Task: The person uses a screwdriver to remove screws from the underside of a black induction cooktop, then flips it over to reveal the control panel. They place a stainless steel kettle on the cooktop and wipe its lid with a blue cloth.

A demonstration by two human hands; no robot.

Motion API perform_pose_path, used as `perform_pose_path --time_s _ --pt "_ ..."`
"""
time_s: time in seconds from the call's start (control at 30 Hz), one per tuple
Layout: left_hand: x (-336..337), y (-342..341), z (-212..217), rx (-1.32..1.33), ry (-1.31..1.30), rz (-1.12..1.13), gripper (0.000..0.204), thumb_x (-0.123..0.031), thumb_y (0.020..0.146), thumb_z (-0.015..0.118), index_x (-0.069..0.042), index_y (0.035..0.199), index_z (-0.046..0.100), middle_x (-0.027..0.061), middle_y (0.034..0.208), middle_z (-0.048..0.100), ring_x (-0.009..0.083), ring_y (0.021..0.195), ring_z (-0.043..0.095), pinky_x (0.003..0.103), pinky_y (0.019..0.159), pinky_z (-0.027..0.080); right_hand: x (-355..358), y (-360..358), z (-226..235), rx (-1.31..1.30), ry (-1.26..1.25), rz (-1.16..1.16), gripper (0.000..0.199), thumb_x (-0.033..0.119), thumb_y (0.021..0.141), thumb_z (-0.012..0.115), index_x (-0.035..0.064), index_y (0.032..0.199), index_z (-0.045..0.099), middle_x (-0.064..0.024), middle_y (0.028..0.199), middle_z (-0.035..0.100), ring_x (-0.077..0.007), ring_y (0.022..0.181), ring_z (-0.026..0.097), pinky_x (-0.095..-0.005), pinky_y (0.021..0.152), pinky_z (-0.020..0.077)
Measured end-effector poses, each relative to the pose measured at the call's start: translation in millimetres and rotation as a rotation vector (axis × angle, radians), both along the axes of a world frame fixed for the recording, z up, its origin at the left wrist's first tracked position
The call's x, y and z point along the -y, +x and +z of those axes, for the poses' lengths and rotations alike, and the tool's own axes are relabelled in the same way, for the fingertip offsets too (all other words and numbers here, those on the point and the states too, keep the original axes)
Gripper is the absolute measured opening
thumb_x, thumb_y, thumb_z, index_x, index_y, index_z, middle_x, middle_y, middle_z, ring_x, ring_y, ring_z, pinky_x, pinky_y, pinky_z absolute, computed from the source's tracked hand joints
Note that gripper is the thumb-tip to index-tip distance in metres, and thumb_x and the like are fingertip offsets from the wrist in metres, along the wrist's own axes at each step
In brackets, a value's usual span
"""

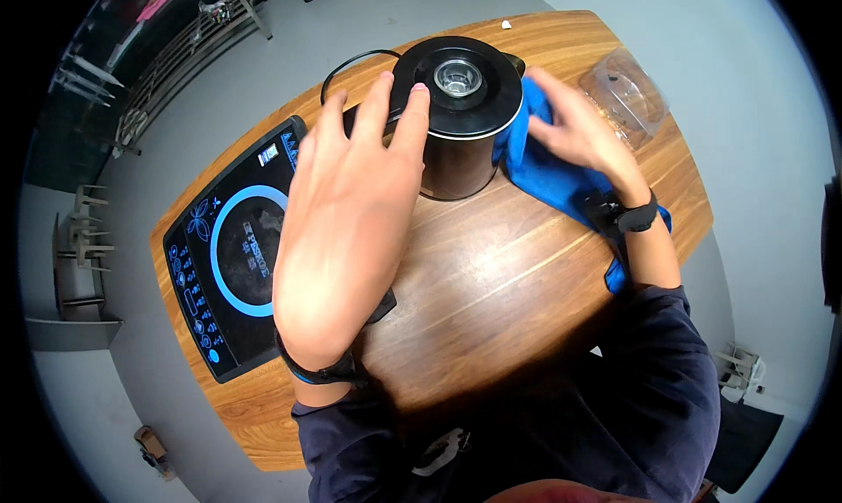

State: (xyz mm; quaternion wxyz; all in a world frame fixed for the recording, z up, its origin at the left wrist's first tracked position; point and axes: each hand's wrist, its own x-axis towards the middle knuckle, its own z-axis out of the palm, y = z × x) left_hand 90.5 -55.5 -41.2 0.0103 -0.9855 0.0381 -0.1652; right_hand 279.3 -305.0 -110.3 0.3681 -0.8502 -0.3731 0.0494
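Note:
A dark kettle (460, 174) with a black lid (481, 113) and a clear knob (458, 78) in its middle stands upright near the far side of the wooden table. Over its left side my left hand (355, 183) reaches, fingers spread and stretched out, the tips at the lid's edge. That hand partly covers the kettle's black handle (351, 117); its thumb is hidden. At the kettle's right, my right hand (574, 121) has fingers and thumb curled on a blue cloth (548, 170), pressing it to the kettle's side. The cloth trails down under my right wrist.
A black induction cooktop (232, 328) with a blue ring lies on the left of the table (474, 328), partly behind my left arm. A clear plastic container (645, 91) sits at the far right. A black cord (338, 69) loops behind the kettle, and a small white piece (506, 24) lies near the far edge.

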Motion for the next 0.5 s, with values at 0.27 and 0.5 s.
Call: perform_pose_path --time_s 0.27,0.5 --pt "-2 0 7 -0.102 -0.147 0.002 0.06 -0.002 0.103 0.067 -0.009 0.162 0.057 0.0192 0.168 0.054 0.0439 0.149 0.055 0.05 0.119 0.051 -12 26 51 0.367 0.031 0.013 0.037 -0.005 0.092 0.061 0.0029 0.128 0.068 -0.0097 0.117 0.061 -0.023 0.11 0.065 -0.0337 0.097 0.0528" --pt "-15 3 -1 -0.006 -0.232 -0.024 0.057 -0.005 0.105 0.068 -0.004 0.16 0.057 0.0213 0.156 0.065 0.0431 0.139 0.064 0.048 0.114 0.055 -2 22 66 0.531 -0.093 0.175 0.04 -0.004 0.085 0.064 0.0054 0.124 0.069 -0.0142 0.116 0.061 -0.0349 0.108 0.066 -0.0415 0.096 0.0548"
